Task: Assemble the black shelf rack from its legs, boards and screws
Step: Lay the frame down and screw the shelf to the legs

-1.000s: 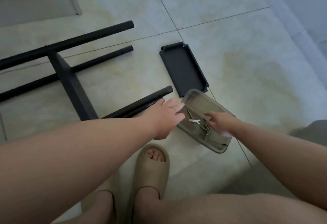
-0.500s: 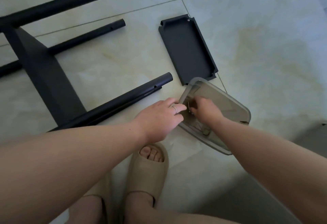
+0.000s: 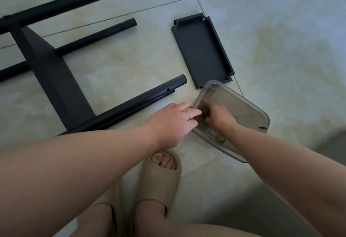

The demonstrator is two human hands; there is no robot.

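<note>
The part-built black rack lies on the tiled floor at the left: a black board joined across long black legs. A loose black shelf board lies beyond a clear plastic parts tray. My left hand rests with fairly straight fingers on the tray's left rim. Inside the tray, near its left corner, my right hand has its fingers curled and pinches a small thin metal part. The hand hides the rest of the tray's hardware.
My feet in beige slippers stand just in front of the tray. More black legs stretch across the upper left floor. Bare tiles lie to the right of the loose board and the tray.
My right hand moved from the tray's right side to its left corner and curled onto a small part. My left hand stays at the tray's rim. The view shifted closer.
</note>
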